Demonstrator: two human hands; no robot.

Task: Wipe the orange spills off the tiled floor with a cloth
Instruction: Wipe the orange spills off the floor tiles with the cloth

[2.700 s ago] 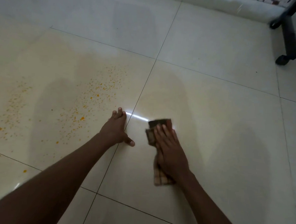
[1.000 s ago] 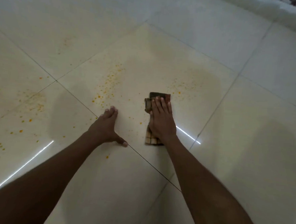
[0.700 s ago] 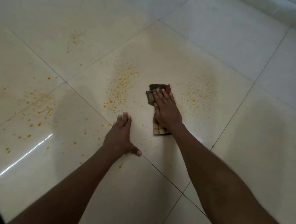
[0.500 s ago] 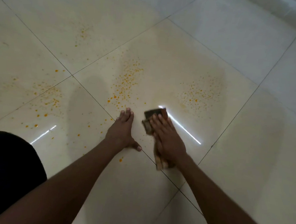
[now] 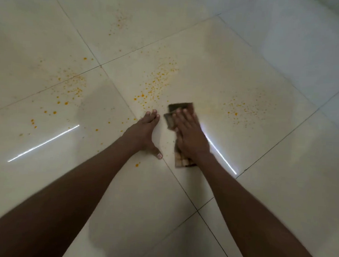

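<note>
My right hand (image 5: pixel 191 134) lies flat on a brown checked cloth (image 5: pixel 180 107), pressing it onto the cream tiled floor (image 5: pixel 280 173). Just left of it my left hand (image 5: pixel 143 133) rests palm down on the tile, fingers together, holding nothing. Orange spill droplets are scattered in patches: one patch (image 5: pixel 157 82) just beyond my left fingertips, one patch (image 5: pixel 244 108) to the right of the cloth, one patch (image 5: pixel 72 88) at the left, and a faint patch (image 5: pixel 119 23) farther away. A single orange drop (image 5: pixel 137 164) lies near my left wrist.
Dark grout lines (image 5: pixel 181 184) cross the glossy floor diagonally. Two bright light reflections (image 5: pixel 44 142) streak the tiles beside each hand. Paler grey tiles (image 5: pixel 306 47) lie at the far right.
The view has swung left from a spotless tile to the spattered ones. My right hand slid the cloth back beside my left hand and now holds it near the middle orange patch.
</note>
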